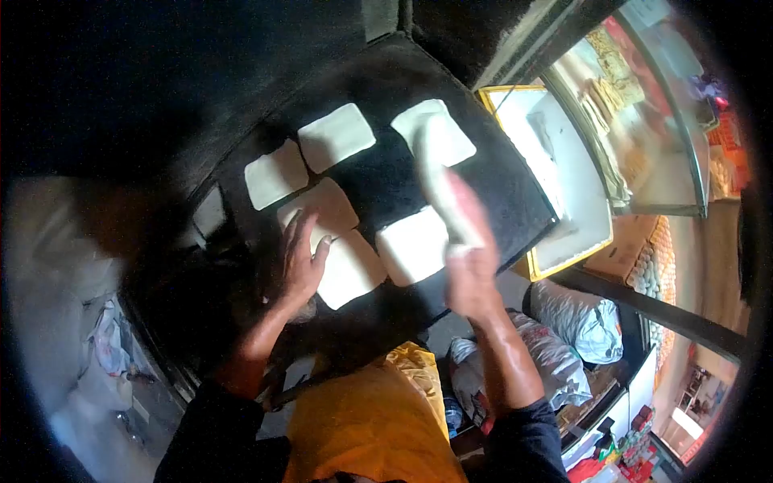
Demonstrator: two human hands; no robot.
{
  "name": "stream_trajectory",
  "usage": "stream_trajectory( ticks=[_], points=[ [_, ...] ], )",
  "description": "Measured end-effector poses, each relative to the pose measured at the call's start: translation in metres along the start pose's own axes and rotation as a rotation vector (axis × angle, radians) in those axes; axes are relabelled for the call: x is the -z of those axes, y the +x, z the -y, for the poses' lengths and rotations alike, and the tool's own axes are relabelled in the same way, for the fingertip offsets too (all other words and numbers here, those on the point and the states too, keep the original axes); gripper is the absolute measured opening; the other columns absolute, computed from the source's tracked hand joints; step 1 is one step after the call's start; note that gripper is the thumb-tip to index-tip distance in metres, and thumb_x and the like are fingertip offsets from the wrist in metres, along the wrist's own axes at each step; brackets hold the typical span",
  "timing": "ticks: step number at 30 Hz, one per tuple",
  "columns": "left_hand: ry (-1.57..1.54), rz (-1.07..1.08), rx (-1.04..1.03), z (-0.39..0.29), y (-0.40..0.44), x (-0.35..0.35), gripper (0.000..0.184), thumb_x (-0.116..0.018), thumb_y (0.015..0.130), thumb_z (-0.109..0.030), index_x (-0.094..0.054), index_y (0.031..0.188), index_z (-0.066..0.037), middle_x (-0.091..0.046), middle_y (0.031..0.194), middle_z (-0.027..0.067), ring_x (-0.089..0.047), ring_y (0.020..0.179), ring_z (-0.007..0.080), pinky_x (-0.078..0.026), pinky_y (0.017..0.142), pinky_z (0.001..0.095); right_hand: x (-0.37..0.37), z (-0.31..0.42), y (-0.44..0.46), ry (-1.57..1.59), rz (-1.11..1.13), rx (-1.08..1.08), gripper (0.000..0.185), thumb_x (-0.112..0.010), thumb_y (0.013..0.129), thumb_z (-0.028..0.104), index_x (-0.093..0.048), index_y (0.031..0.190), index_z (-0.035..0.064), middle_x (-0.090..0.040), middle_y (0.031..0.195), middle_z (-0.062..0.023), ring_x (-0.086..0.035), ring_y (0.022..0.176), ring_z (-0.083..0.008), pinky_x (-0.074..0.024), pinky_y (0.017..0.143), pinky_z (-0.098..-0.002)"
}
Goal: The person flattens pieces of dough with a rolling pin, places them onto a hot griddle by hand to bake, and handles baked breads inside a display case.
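Note:
Several flat white dough squares lie on a dark slab. My left hand (302,266) is low over the left side, its fingers apart, at the edges of a shaded dough square (330,201) and a brighter dough square (352,274). My right hand (473,278), smeared by motion, grips a limp dough piece (440,181) that stretches up and away from it. That piece's far end overlaps the view of a dough square (455,145) at the back right. Close to my right hand lies another dough square (409,245). Two more, a back dough square (336,138) and a left dough square (276,173), lie further off.
The dark slab (378,185) ends at a right edge beside a white box with a yellow rim (600,241). A glass case (660,121) stands beyond it. White sacks (576,322) and egg trays (654,266) are at lower right. Orange cloth (362,419) covers my front.

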State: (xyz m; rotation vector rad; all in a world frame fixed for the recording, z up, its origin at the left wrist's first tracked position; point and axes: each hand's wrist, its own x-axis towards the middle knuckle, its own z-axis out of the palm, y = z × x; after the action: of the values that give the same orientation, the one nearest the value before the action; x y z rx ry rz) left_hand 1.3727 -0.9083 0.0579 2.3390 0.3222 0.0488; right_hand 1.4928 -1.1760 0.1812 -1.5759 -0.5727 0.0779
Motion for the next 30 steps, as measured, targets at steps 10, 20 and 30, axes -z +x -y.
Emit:
stream_trajectory(
  ticks=[10, 20, 30],
  points=[
    [0.459, 0.056, -0.024, 0.013, 0.045, 0.031, 0.071, -0.066, 0.099, -0.035, -0.034, 0.161, -0.018, -0.024, 0.169, 0.0091, -0.027, 0.154, 0.033, -0.021, 0.123, 0.0573, -0.011, -0.122, 0.032, -1.116, 0.417, -0.142, 0.079, -0.046, 0.1, 0.066, -0.031, 0.163, 0.0219, -0.03, 0.165, -0.0177, -0.027, 0.153, -0.038, -0.0192, 0.123, -0.0632],
    [0.448, -0.03, -0.238, -0.014, 0.147, -0.057, 0.1, -0.064, 0.088, -0.068, -0.032, 0.158, -0.003, -0.024, 0.168, 0.0137, -0.02, 0.156, 0.0355, -0.014, 0.115, 0.0747, -0.01, -0.152, 0.098, -1.208, 0.417, -0.263, 0.075, -0.042, 0.099, 0.07, -0.041, 0.157, 0.0209, -0.033, 0.164, -0.0153, -0.027, 0.154, -0.0357, -0.0176, 0.119, -0.0703],
    [0.612, 0.111, 0.018, 0.058, 0.085, 0.015, 0.126, -0.061, 0.08, -0.082, -0.01, 0.165, -0.004, -0.008, 0.172, 0.0199, -0.006, 0.159, 0.0387, -0.004, 0.121, 0.0685, -0.058, -0.124, 0.05, -1.226, 0.661, 0.015, 0.086, -0.046, 0.094, 0.074, -0.036, 0.16, 0.0196, -0.033, 0.164, -0.0176, -0.029, 0.153, -0.0358, -0.0184, 0.118, -0.0715]
  ],
)
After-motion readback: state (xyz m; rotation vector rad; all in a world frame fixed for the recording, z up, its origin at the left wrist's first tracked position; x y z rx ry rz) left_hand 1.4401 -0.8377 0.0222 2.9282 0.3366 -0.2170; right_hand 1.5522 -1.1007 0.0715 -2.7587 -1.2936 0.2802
